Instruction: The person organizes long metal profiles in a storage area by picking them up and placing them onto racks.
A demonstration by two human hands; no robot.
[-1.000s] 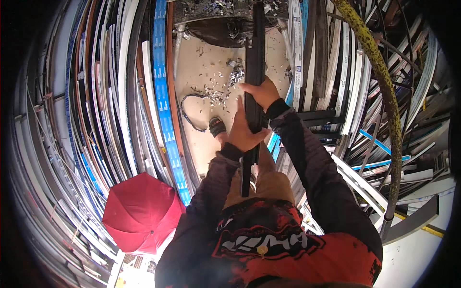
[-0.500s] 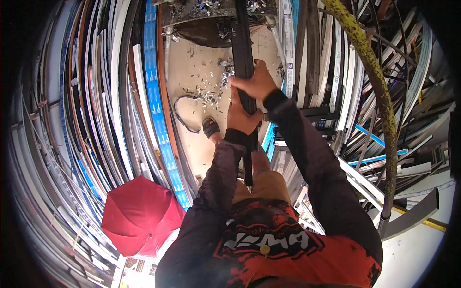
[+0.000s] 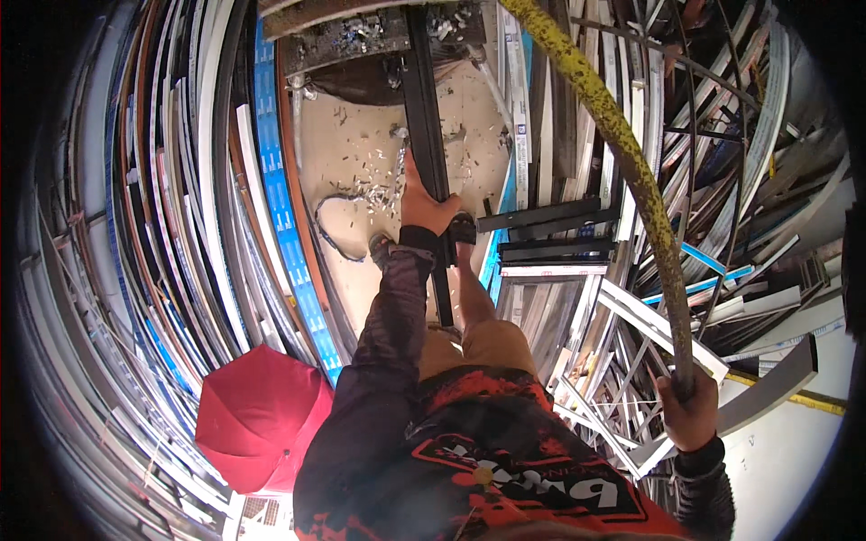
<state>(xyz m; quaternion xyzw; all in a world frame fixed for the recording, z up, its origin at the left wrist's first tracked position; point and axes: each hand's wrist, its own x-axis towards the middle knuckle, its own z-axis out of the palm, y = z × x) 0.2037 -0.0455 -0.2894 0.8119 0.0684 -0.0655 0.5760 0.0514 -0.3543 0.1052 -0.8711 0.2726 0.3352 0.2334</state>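
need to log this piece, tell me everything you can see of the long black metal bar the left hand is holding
The long black metal bar looks like a narrow extruded profile, dark and matte, with lengthwise ridges. It runs nearly straight up the picture, from the cluttered, shaving-strewn surface at the top down past the person's knee. The left hand grips it about midway, fingers wrapped around it. Its lower end hangs free above the tan floor. No bend or damage shows.

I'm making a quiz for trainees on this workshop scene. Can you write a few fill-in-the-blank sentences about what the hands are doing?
1. The left hand grips a long ____ metal profile.
2. The right hand holds a ____ pole flecked with dark spots.
3. Beside the person's left arm lies a ____ umbrella.

Missing words: black; yellow; red
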